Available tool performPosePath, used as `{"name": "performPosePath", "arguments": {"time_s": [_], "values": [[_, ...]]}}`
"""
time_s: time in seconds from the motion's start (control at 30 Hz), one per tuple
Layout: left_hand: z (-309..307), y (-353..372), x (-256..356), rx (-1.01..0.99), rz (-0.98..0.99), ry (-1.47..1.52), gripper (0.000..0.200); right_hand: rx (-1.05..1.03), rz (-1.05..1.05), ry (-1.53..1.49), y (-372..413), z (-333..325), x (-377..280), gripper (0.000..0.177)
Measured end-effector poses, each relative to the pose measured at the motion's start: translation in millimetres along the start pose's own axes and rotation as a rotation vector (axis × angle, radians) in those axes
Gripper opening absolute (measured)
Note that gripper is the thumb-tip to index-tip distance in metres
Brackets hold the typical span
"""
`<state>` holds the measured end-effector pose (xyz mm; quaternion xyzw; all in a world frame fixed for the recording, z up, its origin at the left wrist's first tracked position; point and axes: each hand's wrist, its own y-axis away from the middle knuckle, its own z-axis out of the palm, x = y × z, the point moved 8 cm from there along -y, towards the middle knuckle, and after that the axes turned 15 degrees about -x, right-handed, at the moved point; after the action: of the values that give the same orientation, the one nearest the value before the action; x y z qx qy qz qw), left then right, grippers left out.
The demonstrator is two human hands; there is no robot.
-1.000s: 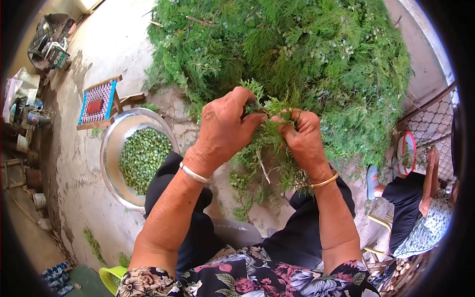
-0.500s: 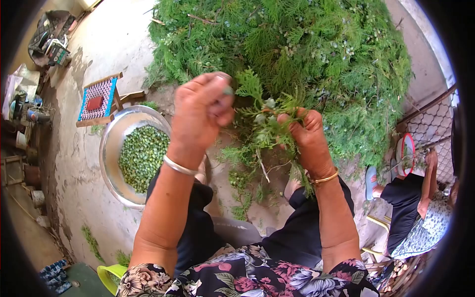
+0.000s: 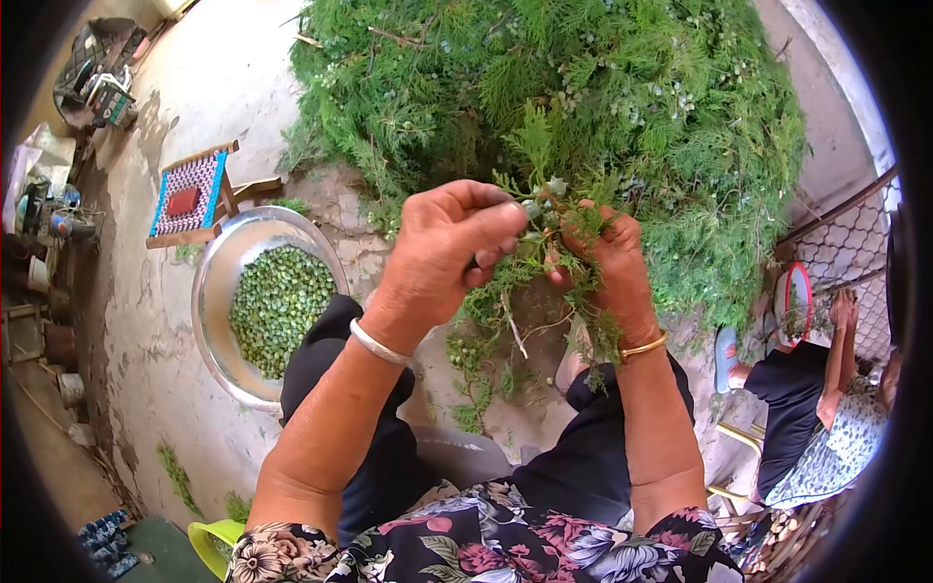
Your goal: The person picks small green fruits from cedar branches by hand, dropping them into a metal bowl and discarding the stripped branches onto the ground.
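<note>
My right hand (image 3: 614, 255), with a gold bangle, is closed round a leafy evergreen sprig (image 3: 583, 291) that carries pale green cones (image 3: 556, 188). Against those cones, my left hand (image 3: 449, 248) pinches with thumb and forefinger, its other fingers curled in; a silver bangle circles this wrist. The fingertips meet at a green cone (image 3: 531, 208), partly covered by the thumb. To the left, beside my knee, a wide metal basin (image 3: 207, 316) holds many loose green cones (image 3: 277, 309). A large heap of evergreen branches (image 3: 544, 87) lies in front of me.
A small woven-top stool (image 3: 199, 185) with a red block on it stands behind the basin. At right a person (image 3: 826, 408) sits near a red-rimmed container (image 3: 799, 301) and a mesh fence. A yellow-green bucket (image 3: 209, 544) is at lower left. Tools line the left wall.
My left hand has moved right and slightly down, from beside the sprig to its cones. My right hand keeps hold of the sprig in nearly the same place.
</note>
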<state>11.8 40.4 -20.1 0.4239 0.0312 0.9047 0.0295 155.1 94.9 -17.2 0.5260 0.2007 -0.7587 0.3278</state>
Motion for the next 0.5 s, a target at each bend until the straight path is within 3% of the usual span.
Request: {"name": "performPosePath", "arguments": {"time_s": [0.07, 0.13, 0.2, 0.27, 0.33, 0.4, 0.43, 0.5], "values": [[8, -2, 0, -0.072, -0.011, -0.212, 0.017, 0.004, 0.003, 0.131, -2, 2, -1, 0.014], [6, -1, 0, -0.059, 0.007, -0.222, 0.015, -0.034, -0.014, 0.248, -5, 3, -3, 0.014], [-2, 2, 18, 0.072, 0.089, -0.400, 0.014, -0.063, 0.052, 0.280, -4, 0, 4, 0.016], [-18, 5, 30, 0.093, 0.118, -0.397, 0.012, -0.067, 0.020, 0.289, 1, -6, 8, 0.020], [-41, 2, 40, 0.026, 0.259, 0.114, 0.013, -0.061, -0.032, 0.287, 6, -6, 2, 0.021], [-45, 1, 40, -0.015, 0.195, 0.202, 0.015, -0.062, 0.076, -0.129, 9, 0, 5, 0.020], [-41, 0, 37, -0.055, 0.130, 0.289, 0.017, -0.064, 0.076, -0.127, 9, -1, 8, 0.020], [-26, 1, 28, -0.043, 0.076, 0.240, 0.017, 0.178, 0.115, -0.347, 16, -20, 29, 0.022]]}}
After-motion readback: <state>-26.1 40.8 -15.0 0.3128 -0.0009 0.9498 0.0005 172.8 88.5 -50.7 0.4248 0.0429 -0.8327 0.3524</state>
